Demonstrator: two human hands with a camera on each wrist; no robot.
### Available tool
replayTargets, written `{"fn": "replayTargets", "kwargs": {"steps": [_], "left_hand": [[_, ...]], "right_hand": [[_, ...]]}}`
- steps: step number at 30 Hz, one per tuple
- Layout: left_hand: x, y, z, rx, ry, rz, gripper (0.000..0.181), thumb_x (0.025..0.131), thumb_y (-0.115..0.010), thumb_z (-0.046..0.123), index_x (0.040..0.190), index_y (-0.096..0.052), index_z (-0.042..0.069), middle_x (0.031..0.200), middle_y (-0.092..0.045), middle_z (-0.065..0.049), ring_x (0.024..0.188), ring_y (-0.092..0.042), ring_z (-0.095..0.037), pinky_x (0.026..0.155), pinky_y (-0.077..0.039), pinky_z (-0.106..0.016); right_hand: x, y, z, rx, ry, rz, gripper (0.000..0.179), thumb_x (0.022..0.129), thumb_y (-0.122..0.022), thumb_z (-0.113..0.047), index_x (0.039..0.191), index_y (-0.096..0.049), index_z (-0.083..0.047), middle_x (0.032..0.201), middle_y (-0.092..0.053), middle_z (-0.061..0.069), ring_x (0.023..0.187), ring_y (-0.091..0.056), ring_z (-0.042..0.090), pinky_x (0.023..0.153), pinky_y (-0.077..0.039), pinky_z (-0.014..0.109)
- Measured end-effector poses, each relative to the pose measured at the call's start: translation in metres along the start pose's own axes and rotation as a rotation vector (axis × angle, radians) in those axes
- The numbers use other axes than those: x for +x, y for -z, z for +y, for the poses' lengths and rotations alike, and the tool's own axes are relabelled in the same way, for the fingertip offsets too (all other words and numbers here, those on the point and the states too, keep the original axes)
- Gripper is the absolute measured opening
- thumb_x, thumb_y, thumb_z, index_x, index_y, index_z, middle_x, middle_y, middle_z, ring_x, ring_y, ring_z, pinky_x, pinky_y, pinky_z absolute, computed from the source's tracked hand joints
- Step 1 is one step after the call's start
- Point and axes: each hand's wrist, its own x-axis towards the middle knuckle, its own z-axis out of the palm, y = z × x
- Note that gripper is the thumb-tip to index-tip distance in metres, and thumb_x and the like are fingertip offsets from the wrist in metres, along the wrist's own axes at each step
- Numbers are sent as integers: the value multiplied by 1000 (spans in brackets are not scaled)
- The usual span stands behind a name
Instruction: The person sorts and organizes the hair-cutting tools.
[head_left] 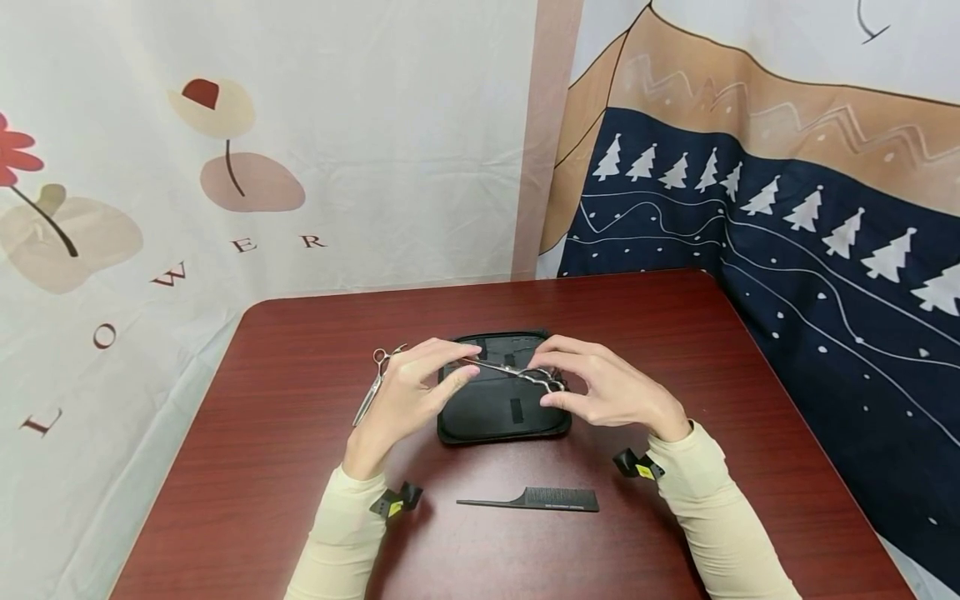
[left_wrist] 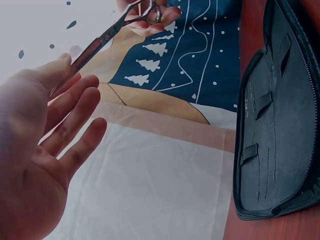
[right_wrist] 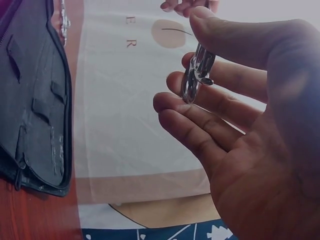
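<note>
Silver hairdressing scissors (head_left: 508, 369) are held between the two hands, over an opened black zip case (head_left: 480, 417). My left hand (head_left: 416, 387) pinches the blade end between thumb and fingers. In the left wrist view, the blades (left_wrist: 95, 50) slant up from that pinch, and the other fingers are spread. At the handle end, my right hand (head_left: 603, 387) pinches the scissors. In the right wrist view, the handle rings (right_wrist: 192, 82) hang beside the fingers, with the thumb against the metal. The blades look closed together.
A second pair of silver scissors (head_left: 368, 398) lies left of the case, partly behind the left hand. Nearer the front, a black tail comb (head_left: 558, 498) lies on the reddish-brown table (head_left: 300, 500). Elastic loops (left_wrist: 263, 106) line the case. Printed cloths (head_left: 412, 167) hang behind.
</note>
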Motion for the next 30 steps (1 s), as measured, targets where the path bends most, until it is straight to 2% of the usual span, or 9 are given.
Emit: {"fn": "replayTargets", "kwargs": {"steps": [4,7,11,15,17,21,25,30], "left_hand": [[0,0,0,-16,2,2,48,91,-94,10,137,-81,13,120,-85,-4,114,-81,-21,107,-57,-17],[0,1,0,-23,26,-11,62,89,-96,13,147,-75,15,127,-84,-5,124,-78,-22,117,-52,-17],[-1,4,1,-13,87,-51,77,89,-98,22,159,-66,22,146,-77,-4,140,-71,-20,127,-49,-25],[-2,5,1,18,143,-86,89,88,-99,32,167,-57,28,164,-64,1,154,-61,-19,132,-46,-36],[-2,6,0,18,161,-97,94,87,-99,33,169,-53,28,169,-60,-1,158,-57,-20,133,-46,-41],[-2,7,-3,11,202,-112,100,87,-99,34,173,-46,29,175,-53,-3,162,-52,-21,135,-43,-47],[-4,7,-8,13,250,-135,101,89,-97,38,175,-42,34,178,-49,1,165,-49,-19,135,-43,-50],[-6,6,-13,31,300,-198,101,92,-95,44,176,-39,38,181,-43,6,168,-45,-18,135,-42,-55]], "right_hand": [[0,0,1,2,2,6,40,98,-89,-21,136,-77,-16,135,-72,-2,120,-70,12,103,-64,42],[0,1,1,1,2,11,41,98,-89,-20,136,-77,-14,135,-73,-1,122,-71,13,104,-64,43],[-1,1,1,1,2,15,40,97,-89,-19,135,-77,-12,135,-73,2,123,-71,15,106,-64,45],[-1,2,0,4,1,21,39,98,-89,-19,135,-77,-14,134,-73,3,121,-70,14,105,-63,44],[-1,2,0,7,-5,25,39,98,-89,-19,134,-78,-15,133,-73,1,120,-70,13,105,-63,43],[-2,3,1,12,-21,34,37,99,-88,-19,135,-78,-17,132,-73,0,120,-69,11,104,-64,42],[-4,4,4,17,-41,46,37,100,-87,-21,136,-77,-19,133,-73,1,120,-69,12,103,-64,42],[-6,6,8,25,-82,62,38,99,-88,-22,136,-77,-21,133,-72,-2,119,-68,13,96,-63,36]]}}
